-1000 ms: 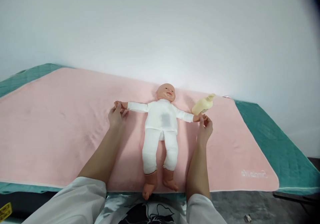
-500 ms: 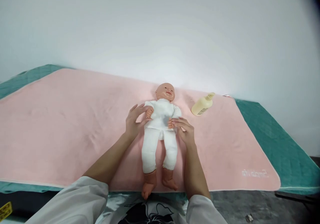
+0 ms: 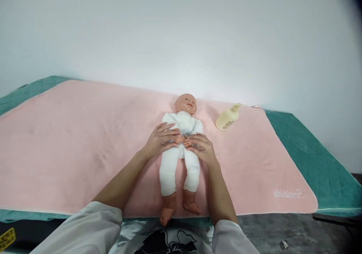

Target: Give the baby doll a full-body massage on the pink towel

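A baby doll (image 3: 185, 123) in a white top and white trousers lies on its back on a pink blanket (image 3: 85, 140), its head toward the wall. My left hand (image 3: 163, 139) rests over one of the doll's arms and its belly, fingers stretched out and slightly spread. My right hand (image 3: 202, 146) lies across the other arm, its fingers extended beside the doll's small hand. The doll's two hands are close together at the middle of its belly, partly between my fingertips. Its bare feet reach the near edge of the blanket.
A pale yellow pump bottle (image 3: 227, 119) leans tilted on the blanket, right of the doll. Green padding (image 3: 311, 159) shows beyond the blanket's edges. A white wall (image 3: 181, 35) rises behind. A small metal object (image 3: 284, 245) lies on the grey floor at lower right.
My left hand has moved right and flattened over the doll's arm and belly. The doll's hands have come together at its middle. My right hand has shifted slightly inward.
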{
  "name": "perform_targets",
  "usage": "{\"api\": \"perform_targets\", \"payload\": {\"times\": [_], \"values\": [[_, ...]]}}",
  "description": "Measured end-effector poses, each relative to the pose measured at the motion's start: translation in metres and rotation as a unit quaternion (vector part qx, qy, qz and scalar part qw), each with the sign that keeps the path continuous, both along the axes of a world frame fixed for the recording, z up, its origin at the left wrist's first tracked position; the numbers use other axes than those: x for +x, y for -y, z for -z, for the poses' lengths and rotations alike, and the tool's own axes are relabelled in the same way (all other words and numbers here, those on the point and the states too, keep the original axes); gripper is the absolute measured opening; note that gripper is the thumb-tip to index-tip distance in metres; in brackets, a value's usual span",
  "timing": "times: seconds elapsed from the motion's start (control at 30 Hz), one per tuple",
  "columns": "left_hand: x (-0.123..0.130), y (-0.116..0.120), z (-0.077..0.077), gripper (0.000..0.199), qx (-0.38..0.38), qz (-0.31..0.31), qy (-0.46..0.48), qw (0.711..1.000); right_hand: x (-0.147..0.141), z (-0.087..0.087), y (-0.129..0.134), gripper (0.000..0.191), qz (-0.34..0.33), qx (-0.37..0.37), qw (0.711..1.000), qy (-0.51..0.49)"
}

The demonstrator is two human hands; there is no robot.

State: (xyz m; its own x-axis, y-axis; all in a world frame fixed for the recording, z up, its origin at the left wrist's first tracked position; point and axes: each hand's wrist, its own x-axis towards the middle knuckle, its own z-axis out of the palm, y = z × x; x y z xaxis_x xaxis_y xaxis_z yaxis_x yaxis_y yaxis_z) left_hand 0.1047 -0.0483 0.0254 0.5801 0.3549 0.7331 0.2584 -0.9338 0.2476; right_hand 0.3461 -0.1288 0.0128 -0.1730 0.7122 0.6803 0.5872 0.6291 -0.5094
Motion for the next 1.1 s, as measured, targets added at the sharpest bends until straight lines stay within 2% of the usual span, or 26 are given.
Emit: {"api": "perform_targets", "payload": {"times": [0.2, 0.3, 0.43, 0.5, 0.57, 0.7, 0.77, 0.83, 0.97, 1.03, 1.1], "values": [[-0.001, -0.001, -0.001, 0.026, -0.011, 0.011, -0.004, 1.000, -0.002, -0.002, 0.000, 0.021, 0.008, 0.012, 1.000, 0.022], [-0.001, -0.002, 0.001, 0.028, 0.002, -0.004, 0.008, 1.000, -0.003, -0.001, 0.000, 0.026, 0.024, 0.027, 0.999, 0.004], [-0.001, -0.002, 0.004, 0.028, 0.015, -0.030, 0.070, 0.997, 0.001, 0.002, 0.000, 0.034, 0.063, 0.036, 0.994, -0.077], [-0.002, 0.001, 0.005, 0.031, -0.017, -0.042, 0.123, 0.991, 0.004, 0.002, 0.001, 0.032, 0.098, 0.037, 0.986, -0.132], [-0.004, 0.003, 0.005, 0.034, -0.081, -0.071, 0.179, 0.978, 0.008, 0.000, 0.001, 0.028, 0.149, 0.037, 0.968, -0.196], [-0.014, 0.004, 0.001, 0.038, -0.208, -0.186, 0.264, 0.923, 0.020, -0.008, 0.005, 0.032, 0.301, 0.004, 0.903, -0.306], [-0.021, -0.001, -0.002, 0.039, -0.236, -0.242, 0.304, 0.890, 0.030, -0.011, 0.007, 0.039, 0.380, -0.008, 0.865, -0.327], [-0.027, -0.010, -0.004, 0.039, -0.256, -0.267, 0.350, 0.861, 0.040, -0.011, 0.009, 0.043, 0.434, -0.027, 0.837, -0.331], [-0.039, -0.028, -0.002, 0.040, -0.349, -0.270, 0.428, 0.788, 0.058, -0.005, 0.012, 0.045, 0.473, -0.088, 0.820, -0.308], [-0.044, -0.035, 0.001, 0.038, -0.421, -0.268, 0.460, 0.735, 0.063, -0.002, 0.012, 0.044, 0.484, -0.108, 0.817, -0.293], [-0.049, -0.041, 0.003, 0.031, -0.492, -0.259, 0.494, 0.668, 0.067, 0.000, 0.013, 0.045, 0.495, -0.141, 0.811, -0.279]]}}
